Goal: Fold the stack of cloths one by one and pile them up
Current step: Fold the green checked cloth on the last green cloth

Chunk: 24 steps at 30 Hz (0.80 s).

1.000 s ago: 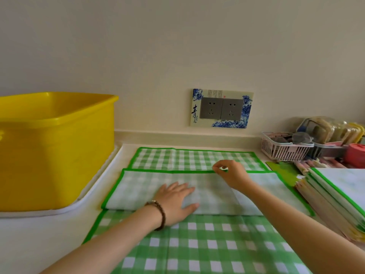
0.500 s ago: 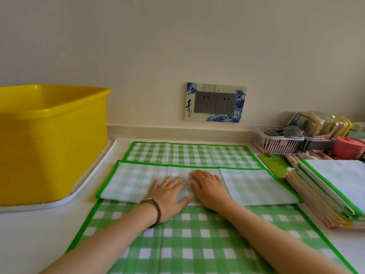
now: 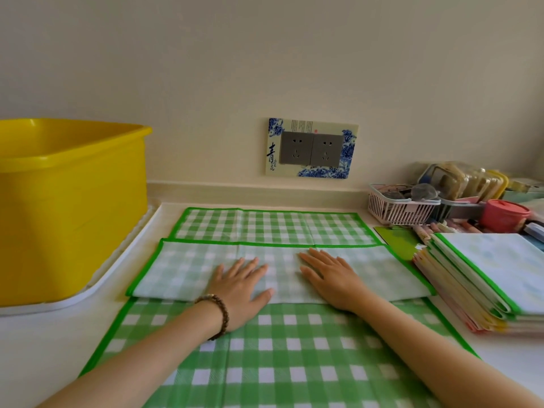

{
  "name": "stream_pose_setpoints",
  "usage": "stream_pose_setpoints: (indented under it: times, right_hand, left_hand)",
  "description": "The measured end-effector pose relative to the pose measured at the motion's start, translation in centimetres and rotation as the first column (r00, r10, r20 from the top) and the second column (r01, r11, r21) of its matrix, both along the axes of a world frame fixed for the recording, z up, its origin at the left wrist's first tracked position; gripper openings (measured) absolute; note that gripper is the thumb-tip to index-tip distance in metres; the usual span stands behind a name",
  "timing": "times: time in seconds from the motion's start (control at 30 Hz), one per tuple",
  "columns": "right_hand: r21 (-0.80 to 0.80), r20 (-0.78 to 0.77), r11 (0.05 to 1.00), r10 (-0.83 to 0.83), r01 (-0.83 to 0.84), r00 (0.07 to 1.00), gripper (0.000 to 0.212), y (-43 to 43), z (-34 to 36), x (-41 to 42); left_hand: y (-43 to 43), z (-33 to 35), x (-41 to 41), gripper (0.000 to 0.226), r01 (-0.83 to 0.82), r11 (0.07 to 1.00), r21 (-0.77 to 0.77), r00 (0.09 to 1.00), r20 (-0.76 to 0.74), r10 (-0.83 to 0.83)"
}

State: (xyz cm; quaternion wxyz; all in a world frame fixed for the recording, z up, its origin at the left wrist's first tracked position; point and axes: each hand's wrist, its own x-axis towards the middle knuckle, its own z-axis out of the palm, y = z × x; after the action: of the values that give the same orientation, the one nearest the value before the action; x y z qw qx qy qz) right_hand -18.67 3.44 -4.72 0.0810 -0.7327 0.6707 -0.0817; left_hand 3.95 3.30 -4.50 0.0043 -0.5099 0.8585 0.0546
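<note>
I see both my left hand [image 3: 241, 285] and right hand [image 3: 331, 278] flat, fingers spread apart, pressing the green checked cloth [image 3: 182, 270]'s folded band beneath them.

Looks like a home counter: decorated double wall socket [image 3: 311, 148], yellow plastic tub [image 3: 70, 207], small pink basket [image 3: 401, 207] of household odds and ends.

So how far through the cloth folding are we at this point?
Done: a pile of folded cloths sits at the right. In hand: the green checked cloth has a pale folded band across its middle, with the left hand and right hand flat on it. Left: its remaining folds, then onto the pile. I cannot tell whether more unfolded cloths lie underneath.
</note>
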Motion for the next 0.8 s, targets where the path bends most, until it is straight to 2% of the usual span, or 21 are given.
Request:
stream_pose_setpoints:
  times: [0.27, 0.43, 0.5, 0.67, 0.8]
  right_hand:
    - [0.037, -0.083, 0.978, -0.204, 0.207, 0.975, 0.054, 2.4, 0.8, -8.6]
    - [0.081, -0.116, 0.964, -0.244, 0.254, 0.963, 0.055, 2.6, 1.7, -8.3]
    - [0.035, -0.098, 0.979, -0.198, 0.202, 0.975, 0.055, 2.7, 2.2, -6.0]
    - [-0.008, 0.012, 0.995, 0.097, -0.097, 0.995, 0.055, 3.5, 1.7, 1.8]
    - [0.025, -0.011, 0.991, 0.13, -0.13, 0.991, 0.055, 3.9, 0.5, 3.1]
  left_hand:
    - [0.0, -0.2, 0.1, 0.066, -0.003, 1.0, -0.004, 1.0, 0.01, 0.003]
    - [0.0, 0.0, 0.1, 0.069, -0.002, 1.0, 0.009, 1.0, 0.006, 0.002]
    - [0.0, 0.1, 0.0, 0.069, -0.002, 1.0, 0.015, 1.0, 0.006, 0.002]
    - [0.1, 0.2, 0.0, 0.071, -0.007, 1.0, 0.021, 1.0, 0.006, 0.007]
    - [0.1, 0.2, 0.0, 0.069, -0.008, 1.0, 0.024, 1.0, 0.01, 0.007]
